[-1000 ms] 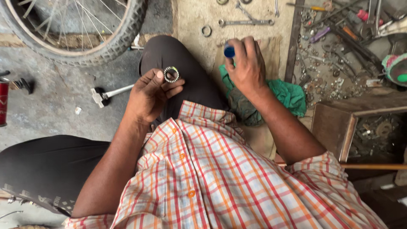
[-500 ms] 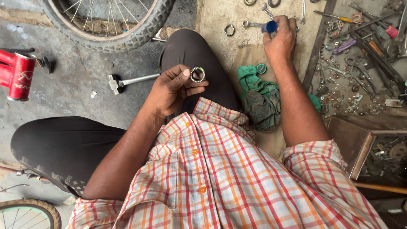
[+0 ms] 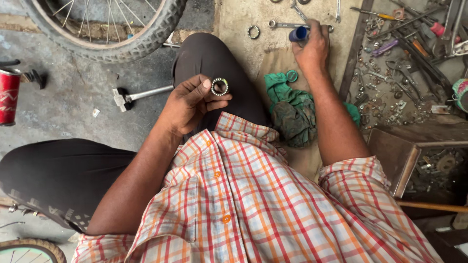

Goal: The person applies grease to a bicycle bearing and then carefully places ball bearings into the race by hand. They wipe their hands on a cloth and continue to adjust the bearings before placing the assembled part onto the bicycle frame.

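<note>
My left hand (image 3: pixel 191 101) holds a small ring-shaped bearing (image 3: pixel 219 86) between thumb and fingertips, above my dark trouser knee (image 3: pixel 209 58). My right hand (image 3: pixel 312 47) reaches forward and is closed on a small blue object (image 3: pixel 298 33), likely a cap or tube, over the sandy floor. A metal spanner (image 3: pixel 285 24) lies just beyond that hand. A green greasy rag (image 3: pixel 292 114) lies crumpled under my right forearm, with a small round green lid (image 3: pixel 292 75) at its top edge. Another bearing ring (image 3: pixel 253 32) rests on the floor nearby.
A bicycle wheel (image 3: pixel 131 44) lies at top left, a hammer (image 3: pixel 134 95) beside my knee, a red can (image 3: pixel 9 95) at the left edge. Tools, screwdrivers and loose nuts (image 3: pixel 404 58) crowd the right side, with a wooden box (image 3: pixel 409 156) of parts below. Another tyre (image 3: pixel 29 251) shows bottom left.
My right hand has reached farther forward with the blue object, away from the rag toward the spanner. My left hand keeps holding the bearing at the knee.
</note>
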Action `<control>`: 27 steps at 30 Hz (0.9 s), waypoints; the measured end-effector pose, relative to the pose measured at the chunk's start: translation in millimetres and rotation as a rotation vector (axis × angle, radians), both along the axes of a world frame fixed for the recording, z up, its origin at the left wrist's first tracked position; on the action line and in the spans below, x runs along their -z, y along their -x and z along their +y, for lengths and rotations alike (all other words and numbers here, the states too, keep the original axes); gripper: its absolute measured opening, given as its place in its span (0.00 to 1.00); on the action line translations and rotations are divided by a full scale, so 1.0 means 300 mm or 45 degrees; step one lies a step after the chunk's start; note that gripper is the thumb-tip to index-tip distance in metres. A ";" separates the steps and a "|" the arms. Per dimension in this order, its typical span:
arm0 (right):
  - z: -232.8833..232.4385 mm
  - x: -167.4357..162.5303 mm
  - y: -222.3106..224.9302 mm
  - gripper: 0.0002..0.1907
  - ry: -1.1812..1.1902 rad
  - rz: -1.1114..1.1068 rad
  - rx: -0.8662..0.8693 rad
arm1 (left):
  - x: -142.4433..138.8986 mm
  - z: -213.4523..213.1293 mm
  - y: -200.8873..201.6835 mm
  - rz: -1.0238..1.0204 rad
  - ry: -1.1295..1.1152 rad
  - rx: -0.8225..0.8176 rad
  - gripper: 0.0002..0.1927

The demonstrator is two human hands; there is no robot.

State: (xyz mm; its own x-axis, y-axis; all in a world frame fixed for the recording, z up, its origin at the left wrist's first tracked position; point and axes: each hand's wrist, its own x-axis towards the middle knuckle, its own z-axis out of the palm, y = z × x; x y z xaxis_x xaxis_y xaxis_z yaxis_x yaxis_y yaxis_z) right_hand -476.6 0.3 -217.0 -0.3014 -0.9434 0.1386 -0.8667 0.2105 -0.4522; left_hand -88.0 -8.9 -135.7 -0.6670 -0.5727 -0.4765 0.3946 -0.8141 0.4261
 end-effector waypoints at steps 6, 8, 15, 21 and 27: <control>0.047 -0.240 -0.231 0.14 -0.070 -0.374 -0.042 | 0.009 -0.005 0.003 -0.072 0.029 0.036 0.10; 0.077 -0.311 -0.346 0.13 -0.204 -0.905 -0.314 | 0.010 0.000 0.014 -0.068 -0.010 0.057 0.10; 0.061 -0.449 -0.542 0.13 -0.603 -1.382 -0.313 | -0.006 0.011 0.004 0.057 -0.047 0.084 0.10; 0.057 -0.453 -0.576 0.11 -0.661 -1.378 -0.325 | -0.005 0.015 -0.017 -0.001 0.009 0.097 0.11; 0.069 -0.448 -0.590 0.10 -0.677 -1.494 -0.262 | -0.006 0.017 -0.026 0.016 -0.004 0.095 0.11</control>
